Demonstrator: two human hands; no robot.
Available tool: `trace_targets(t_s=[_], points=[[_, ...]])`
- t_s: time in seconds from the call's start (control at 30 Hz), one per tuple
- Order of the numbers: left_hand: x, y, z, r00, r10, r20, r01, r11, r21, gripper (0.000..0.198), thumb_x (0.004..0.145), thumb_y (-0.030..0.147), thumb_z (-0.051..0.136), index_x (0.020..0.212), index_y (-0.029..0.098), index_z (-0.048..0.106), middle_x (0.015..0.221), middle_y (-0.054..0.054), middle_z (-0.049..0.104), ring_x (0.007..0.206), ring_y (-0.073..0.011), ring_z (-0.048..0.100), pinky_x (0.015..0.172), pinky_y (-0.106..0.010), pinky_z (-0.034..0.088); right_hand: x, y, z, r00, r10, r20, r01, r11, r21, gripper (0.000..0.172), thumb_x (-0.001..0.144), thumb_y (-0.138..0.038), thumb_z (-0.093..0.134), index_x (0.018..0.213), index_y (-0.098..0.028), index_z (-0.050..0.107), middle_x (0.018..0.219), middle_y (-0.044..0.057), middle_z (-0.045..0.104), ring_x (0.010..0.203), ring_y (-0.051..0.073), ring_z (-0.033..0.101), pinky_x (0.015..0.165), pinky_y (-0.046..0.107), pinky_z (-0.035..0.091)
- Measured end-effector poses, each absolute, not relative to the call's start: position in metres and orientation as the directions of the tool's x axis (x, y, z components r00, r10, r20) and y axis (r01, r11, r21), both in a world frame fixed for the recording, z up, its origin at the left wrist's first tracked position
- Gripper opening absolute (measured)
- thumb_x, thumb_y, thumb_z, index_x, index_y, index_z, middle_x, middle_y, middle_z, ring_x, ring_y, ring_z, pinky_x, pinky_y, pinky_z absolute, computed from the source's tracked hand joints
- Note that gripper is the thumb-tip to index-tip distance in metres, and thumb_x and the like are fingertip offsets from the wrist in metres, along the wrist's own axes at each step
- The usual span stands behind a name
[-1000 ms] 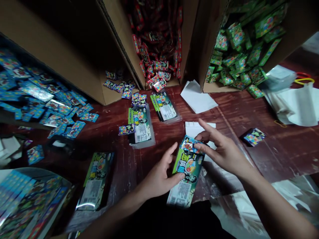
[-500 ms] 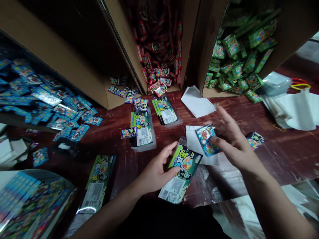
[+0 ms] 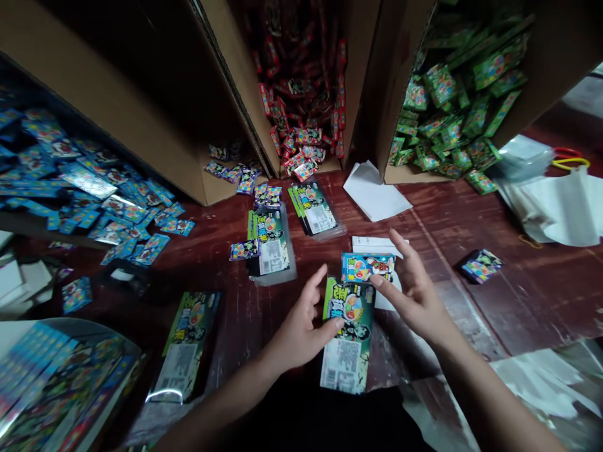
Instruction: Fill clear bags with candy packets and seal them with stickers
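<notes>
My left hand (image 3: 301,329) grips a long green printed card in a clear sleeve (image 3: 346,336) by its left edge, thumb on its face. My right hand (image 3: 412,298) pinches a small blue packet (image 3: 367,267) held flat just above the top end of the card. Under both lies a white paper slip (image 3: 372,243) on the dark red table (image 3: 471,251).
Open cardboard boxes stand at the back: red packets (image 3: 301,125) in the middle, green packets (image 3: 452,119) on the right. Blue packets (image 3: 94,188) spill at left. More sleeved cards (image 3: 268,242) (image 3: 315,210) (image 3: 186,342) lie ahead; one small packet (image 3: 480,265) and white bags (image 3: 560,207) at right.
My right hand lifted the blue packet off the card's top, swung it out to the right, then brought it back level above the card. The left hand straightened the card.
</notes>
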State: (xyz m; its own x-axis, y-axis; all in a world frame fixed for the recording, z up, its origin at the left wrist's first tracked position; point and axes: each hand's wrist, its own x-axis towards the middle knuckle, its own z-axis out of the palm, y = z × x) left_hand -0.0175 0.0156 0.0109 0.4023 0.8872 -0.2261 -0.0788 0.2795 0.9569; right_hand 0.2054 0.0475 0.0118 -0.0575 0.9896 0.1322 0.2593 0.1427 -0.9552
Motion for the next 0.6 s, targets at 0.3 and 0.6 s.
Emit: trace_targets(t_s=[0.3,0.6], points=[[-0.014,0.011,0.003,0.468,0.856,-0.218,-0.063,0.279,0.958,0.097,0.088,0.015,0.067,0.159,0.035,0.004,0.144,-0.013,0.052,0.114,-0.0286,0.065,0.098,-0.049,0.056,0.222,0.048,0.025,-0.304,0.951,0.058,0.484,0.207,-0.850,0.073,0.097,-0.041,0.056,0.158,-0.036,0.017,0.158,0.005,0.036,0.137,0.030,0.043,0.117,0.057,0.031],[-0.015,0.009,0.002,0.467,0.864,-0.190,-0.122,0.276,0.954,0.099,0.087,0.015,0.068,0.159,0.036,0.003,0.147,-0.012,0.048,0.120,-0.0283,0.062,0.101,-0.046,0.055,0.216,0.049,0.033,-0.294,0.923,0.249,0.590,0.380,-0.712,0.068,0.101,-0.031,0.051,0.159,-0.035,0.015,0.120,0.005,0.065,0.117,0.025,0.057,0.113,0.055,0.033]])
